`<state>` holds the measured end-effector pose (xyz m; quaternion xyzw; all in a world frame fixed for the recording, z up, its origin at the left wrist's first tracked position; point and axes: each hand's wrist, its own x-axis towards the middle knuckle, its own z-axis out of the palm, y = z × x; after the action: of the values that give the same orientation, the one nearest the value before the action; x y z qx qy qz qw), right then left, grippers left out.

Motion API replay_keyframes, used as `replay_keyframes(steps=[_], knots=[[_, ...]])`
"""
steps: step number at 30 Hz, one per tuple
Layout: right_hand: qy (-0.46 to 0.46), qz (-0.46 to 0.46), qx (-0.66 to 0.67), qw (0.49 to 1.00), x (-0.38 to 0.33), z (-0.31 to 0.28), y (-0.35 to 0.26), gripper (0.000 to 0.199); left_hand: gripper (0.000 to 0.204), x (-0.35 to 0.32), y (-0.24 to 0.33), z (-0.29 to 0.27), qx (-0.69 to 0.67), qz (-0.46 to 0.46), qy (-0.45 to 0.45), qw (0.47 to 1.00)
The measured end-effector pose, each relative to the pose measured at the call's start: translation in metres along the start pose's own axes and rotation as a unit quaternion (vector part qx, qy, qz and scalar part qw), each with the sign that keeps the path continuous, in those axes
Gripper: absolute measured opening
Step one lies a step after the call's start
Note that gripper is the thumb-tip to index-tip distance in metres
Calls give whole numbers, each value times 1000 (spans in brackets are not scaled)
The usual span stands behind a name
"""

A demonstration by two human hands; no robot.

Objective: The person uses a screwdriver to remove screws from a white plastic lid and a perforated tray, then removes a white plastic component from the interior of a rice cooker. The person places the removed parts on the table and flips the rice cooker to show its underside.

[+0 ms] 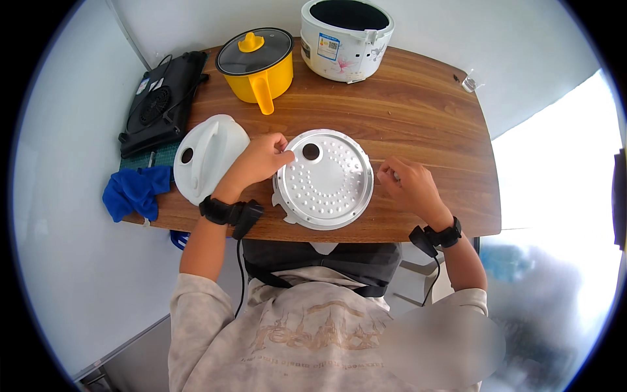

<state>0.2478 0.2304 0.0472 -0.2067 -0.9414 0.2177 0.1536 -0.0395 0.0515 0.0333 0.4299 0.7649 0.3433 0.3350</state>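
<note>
The left hand rested on the upper left rim of the round perforated metal plate, its fingers curled and the fingertips pinching at the rim close to the dark round hole in the plate. The right hand lay just off the plate's right rim, loosely curled, with something small and pale between the fingertips; what that was could not be made out. Both wrists wore black bands with cables.

The plate lay flat on the wooden table, near the middle of its front edge and just overhanging it. As far as the view showed, the work looked to be at a middle stage: the plate was out and apart from the white rice cooker lid, which lay separately by the left end of the table near the front, and the white rice cooker body stood open and lidless at the back edge. Nothing had been fitted back together.

A yellow pot with a glass lid stood at the back edge, left of the cooker body. A black flat appliance sat at the back left corner, and a blue cloth hung over the front left corner. A small clear object lay near the back right corner. Nothing stood between the hands and the plate; the lid lay just beside the left wrist.
</note>
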Motion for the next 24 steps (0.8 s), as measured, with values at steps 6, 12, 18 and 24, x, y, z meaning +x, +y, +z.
replay_keyframes(steps=[6, 12, 18, 24], knots=[[-34, 26, 28, 999, 1, 5, -5, 28, 20, -12, 4, -8, -159, -45, -36, 986], [-51, 52, 20, 997, 6, 2, -13, 35, 22, -28, -11, -1, -296, -24, -8, 955], [-49, 52, 72, 995, 10, 10, -11, 39, 40, -46, -9, 16, -411, -37, 4, 911], [-45, 77, 118, 989, 18, 10, -10, 37, 46, -57, -7, 32, -470, -50, -11, 881]])
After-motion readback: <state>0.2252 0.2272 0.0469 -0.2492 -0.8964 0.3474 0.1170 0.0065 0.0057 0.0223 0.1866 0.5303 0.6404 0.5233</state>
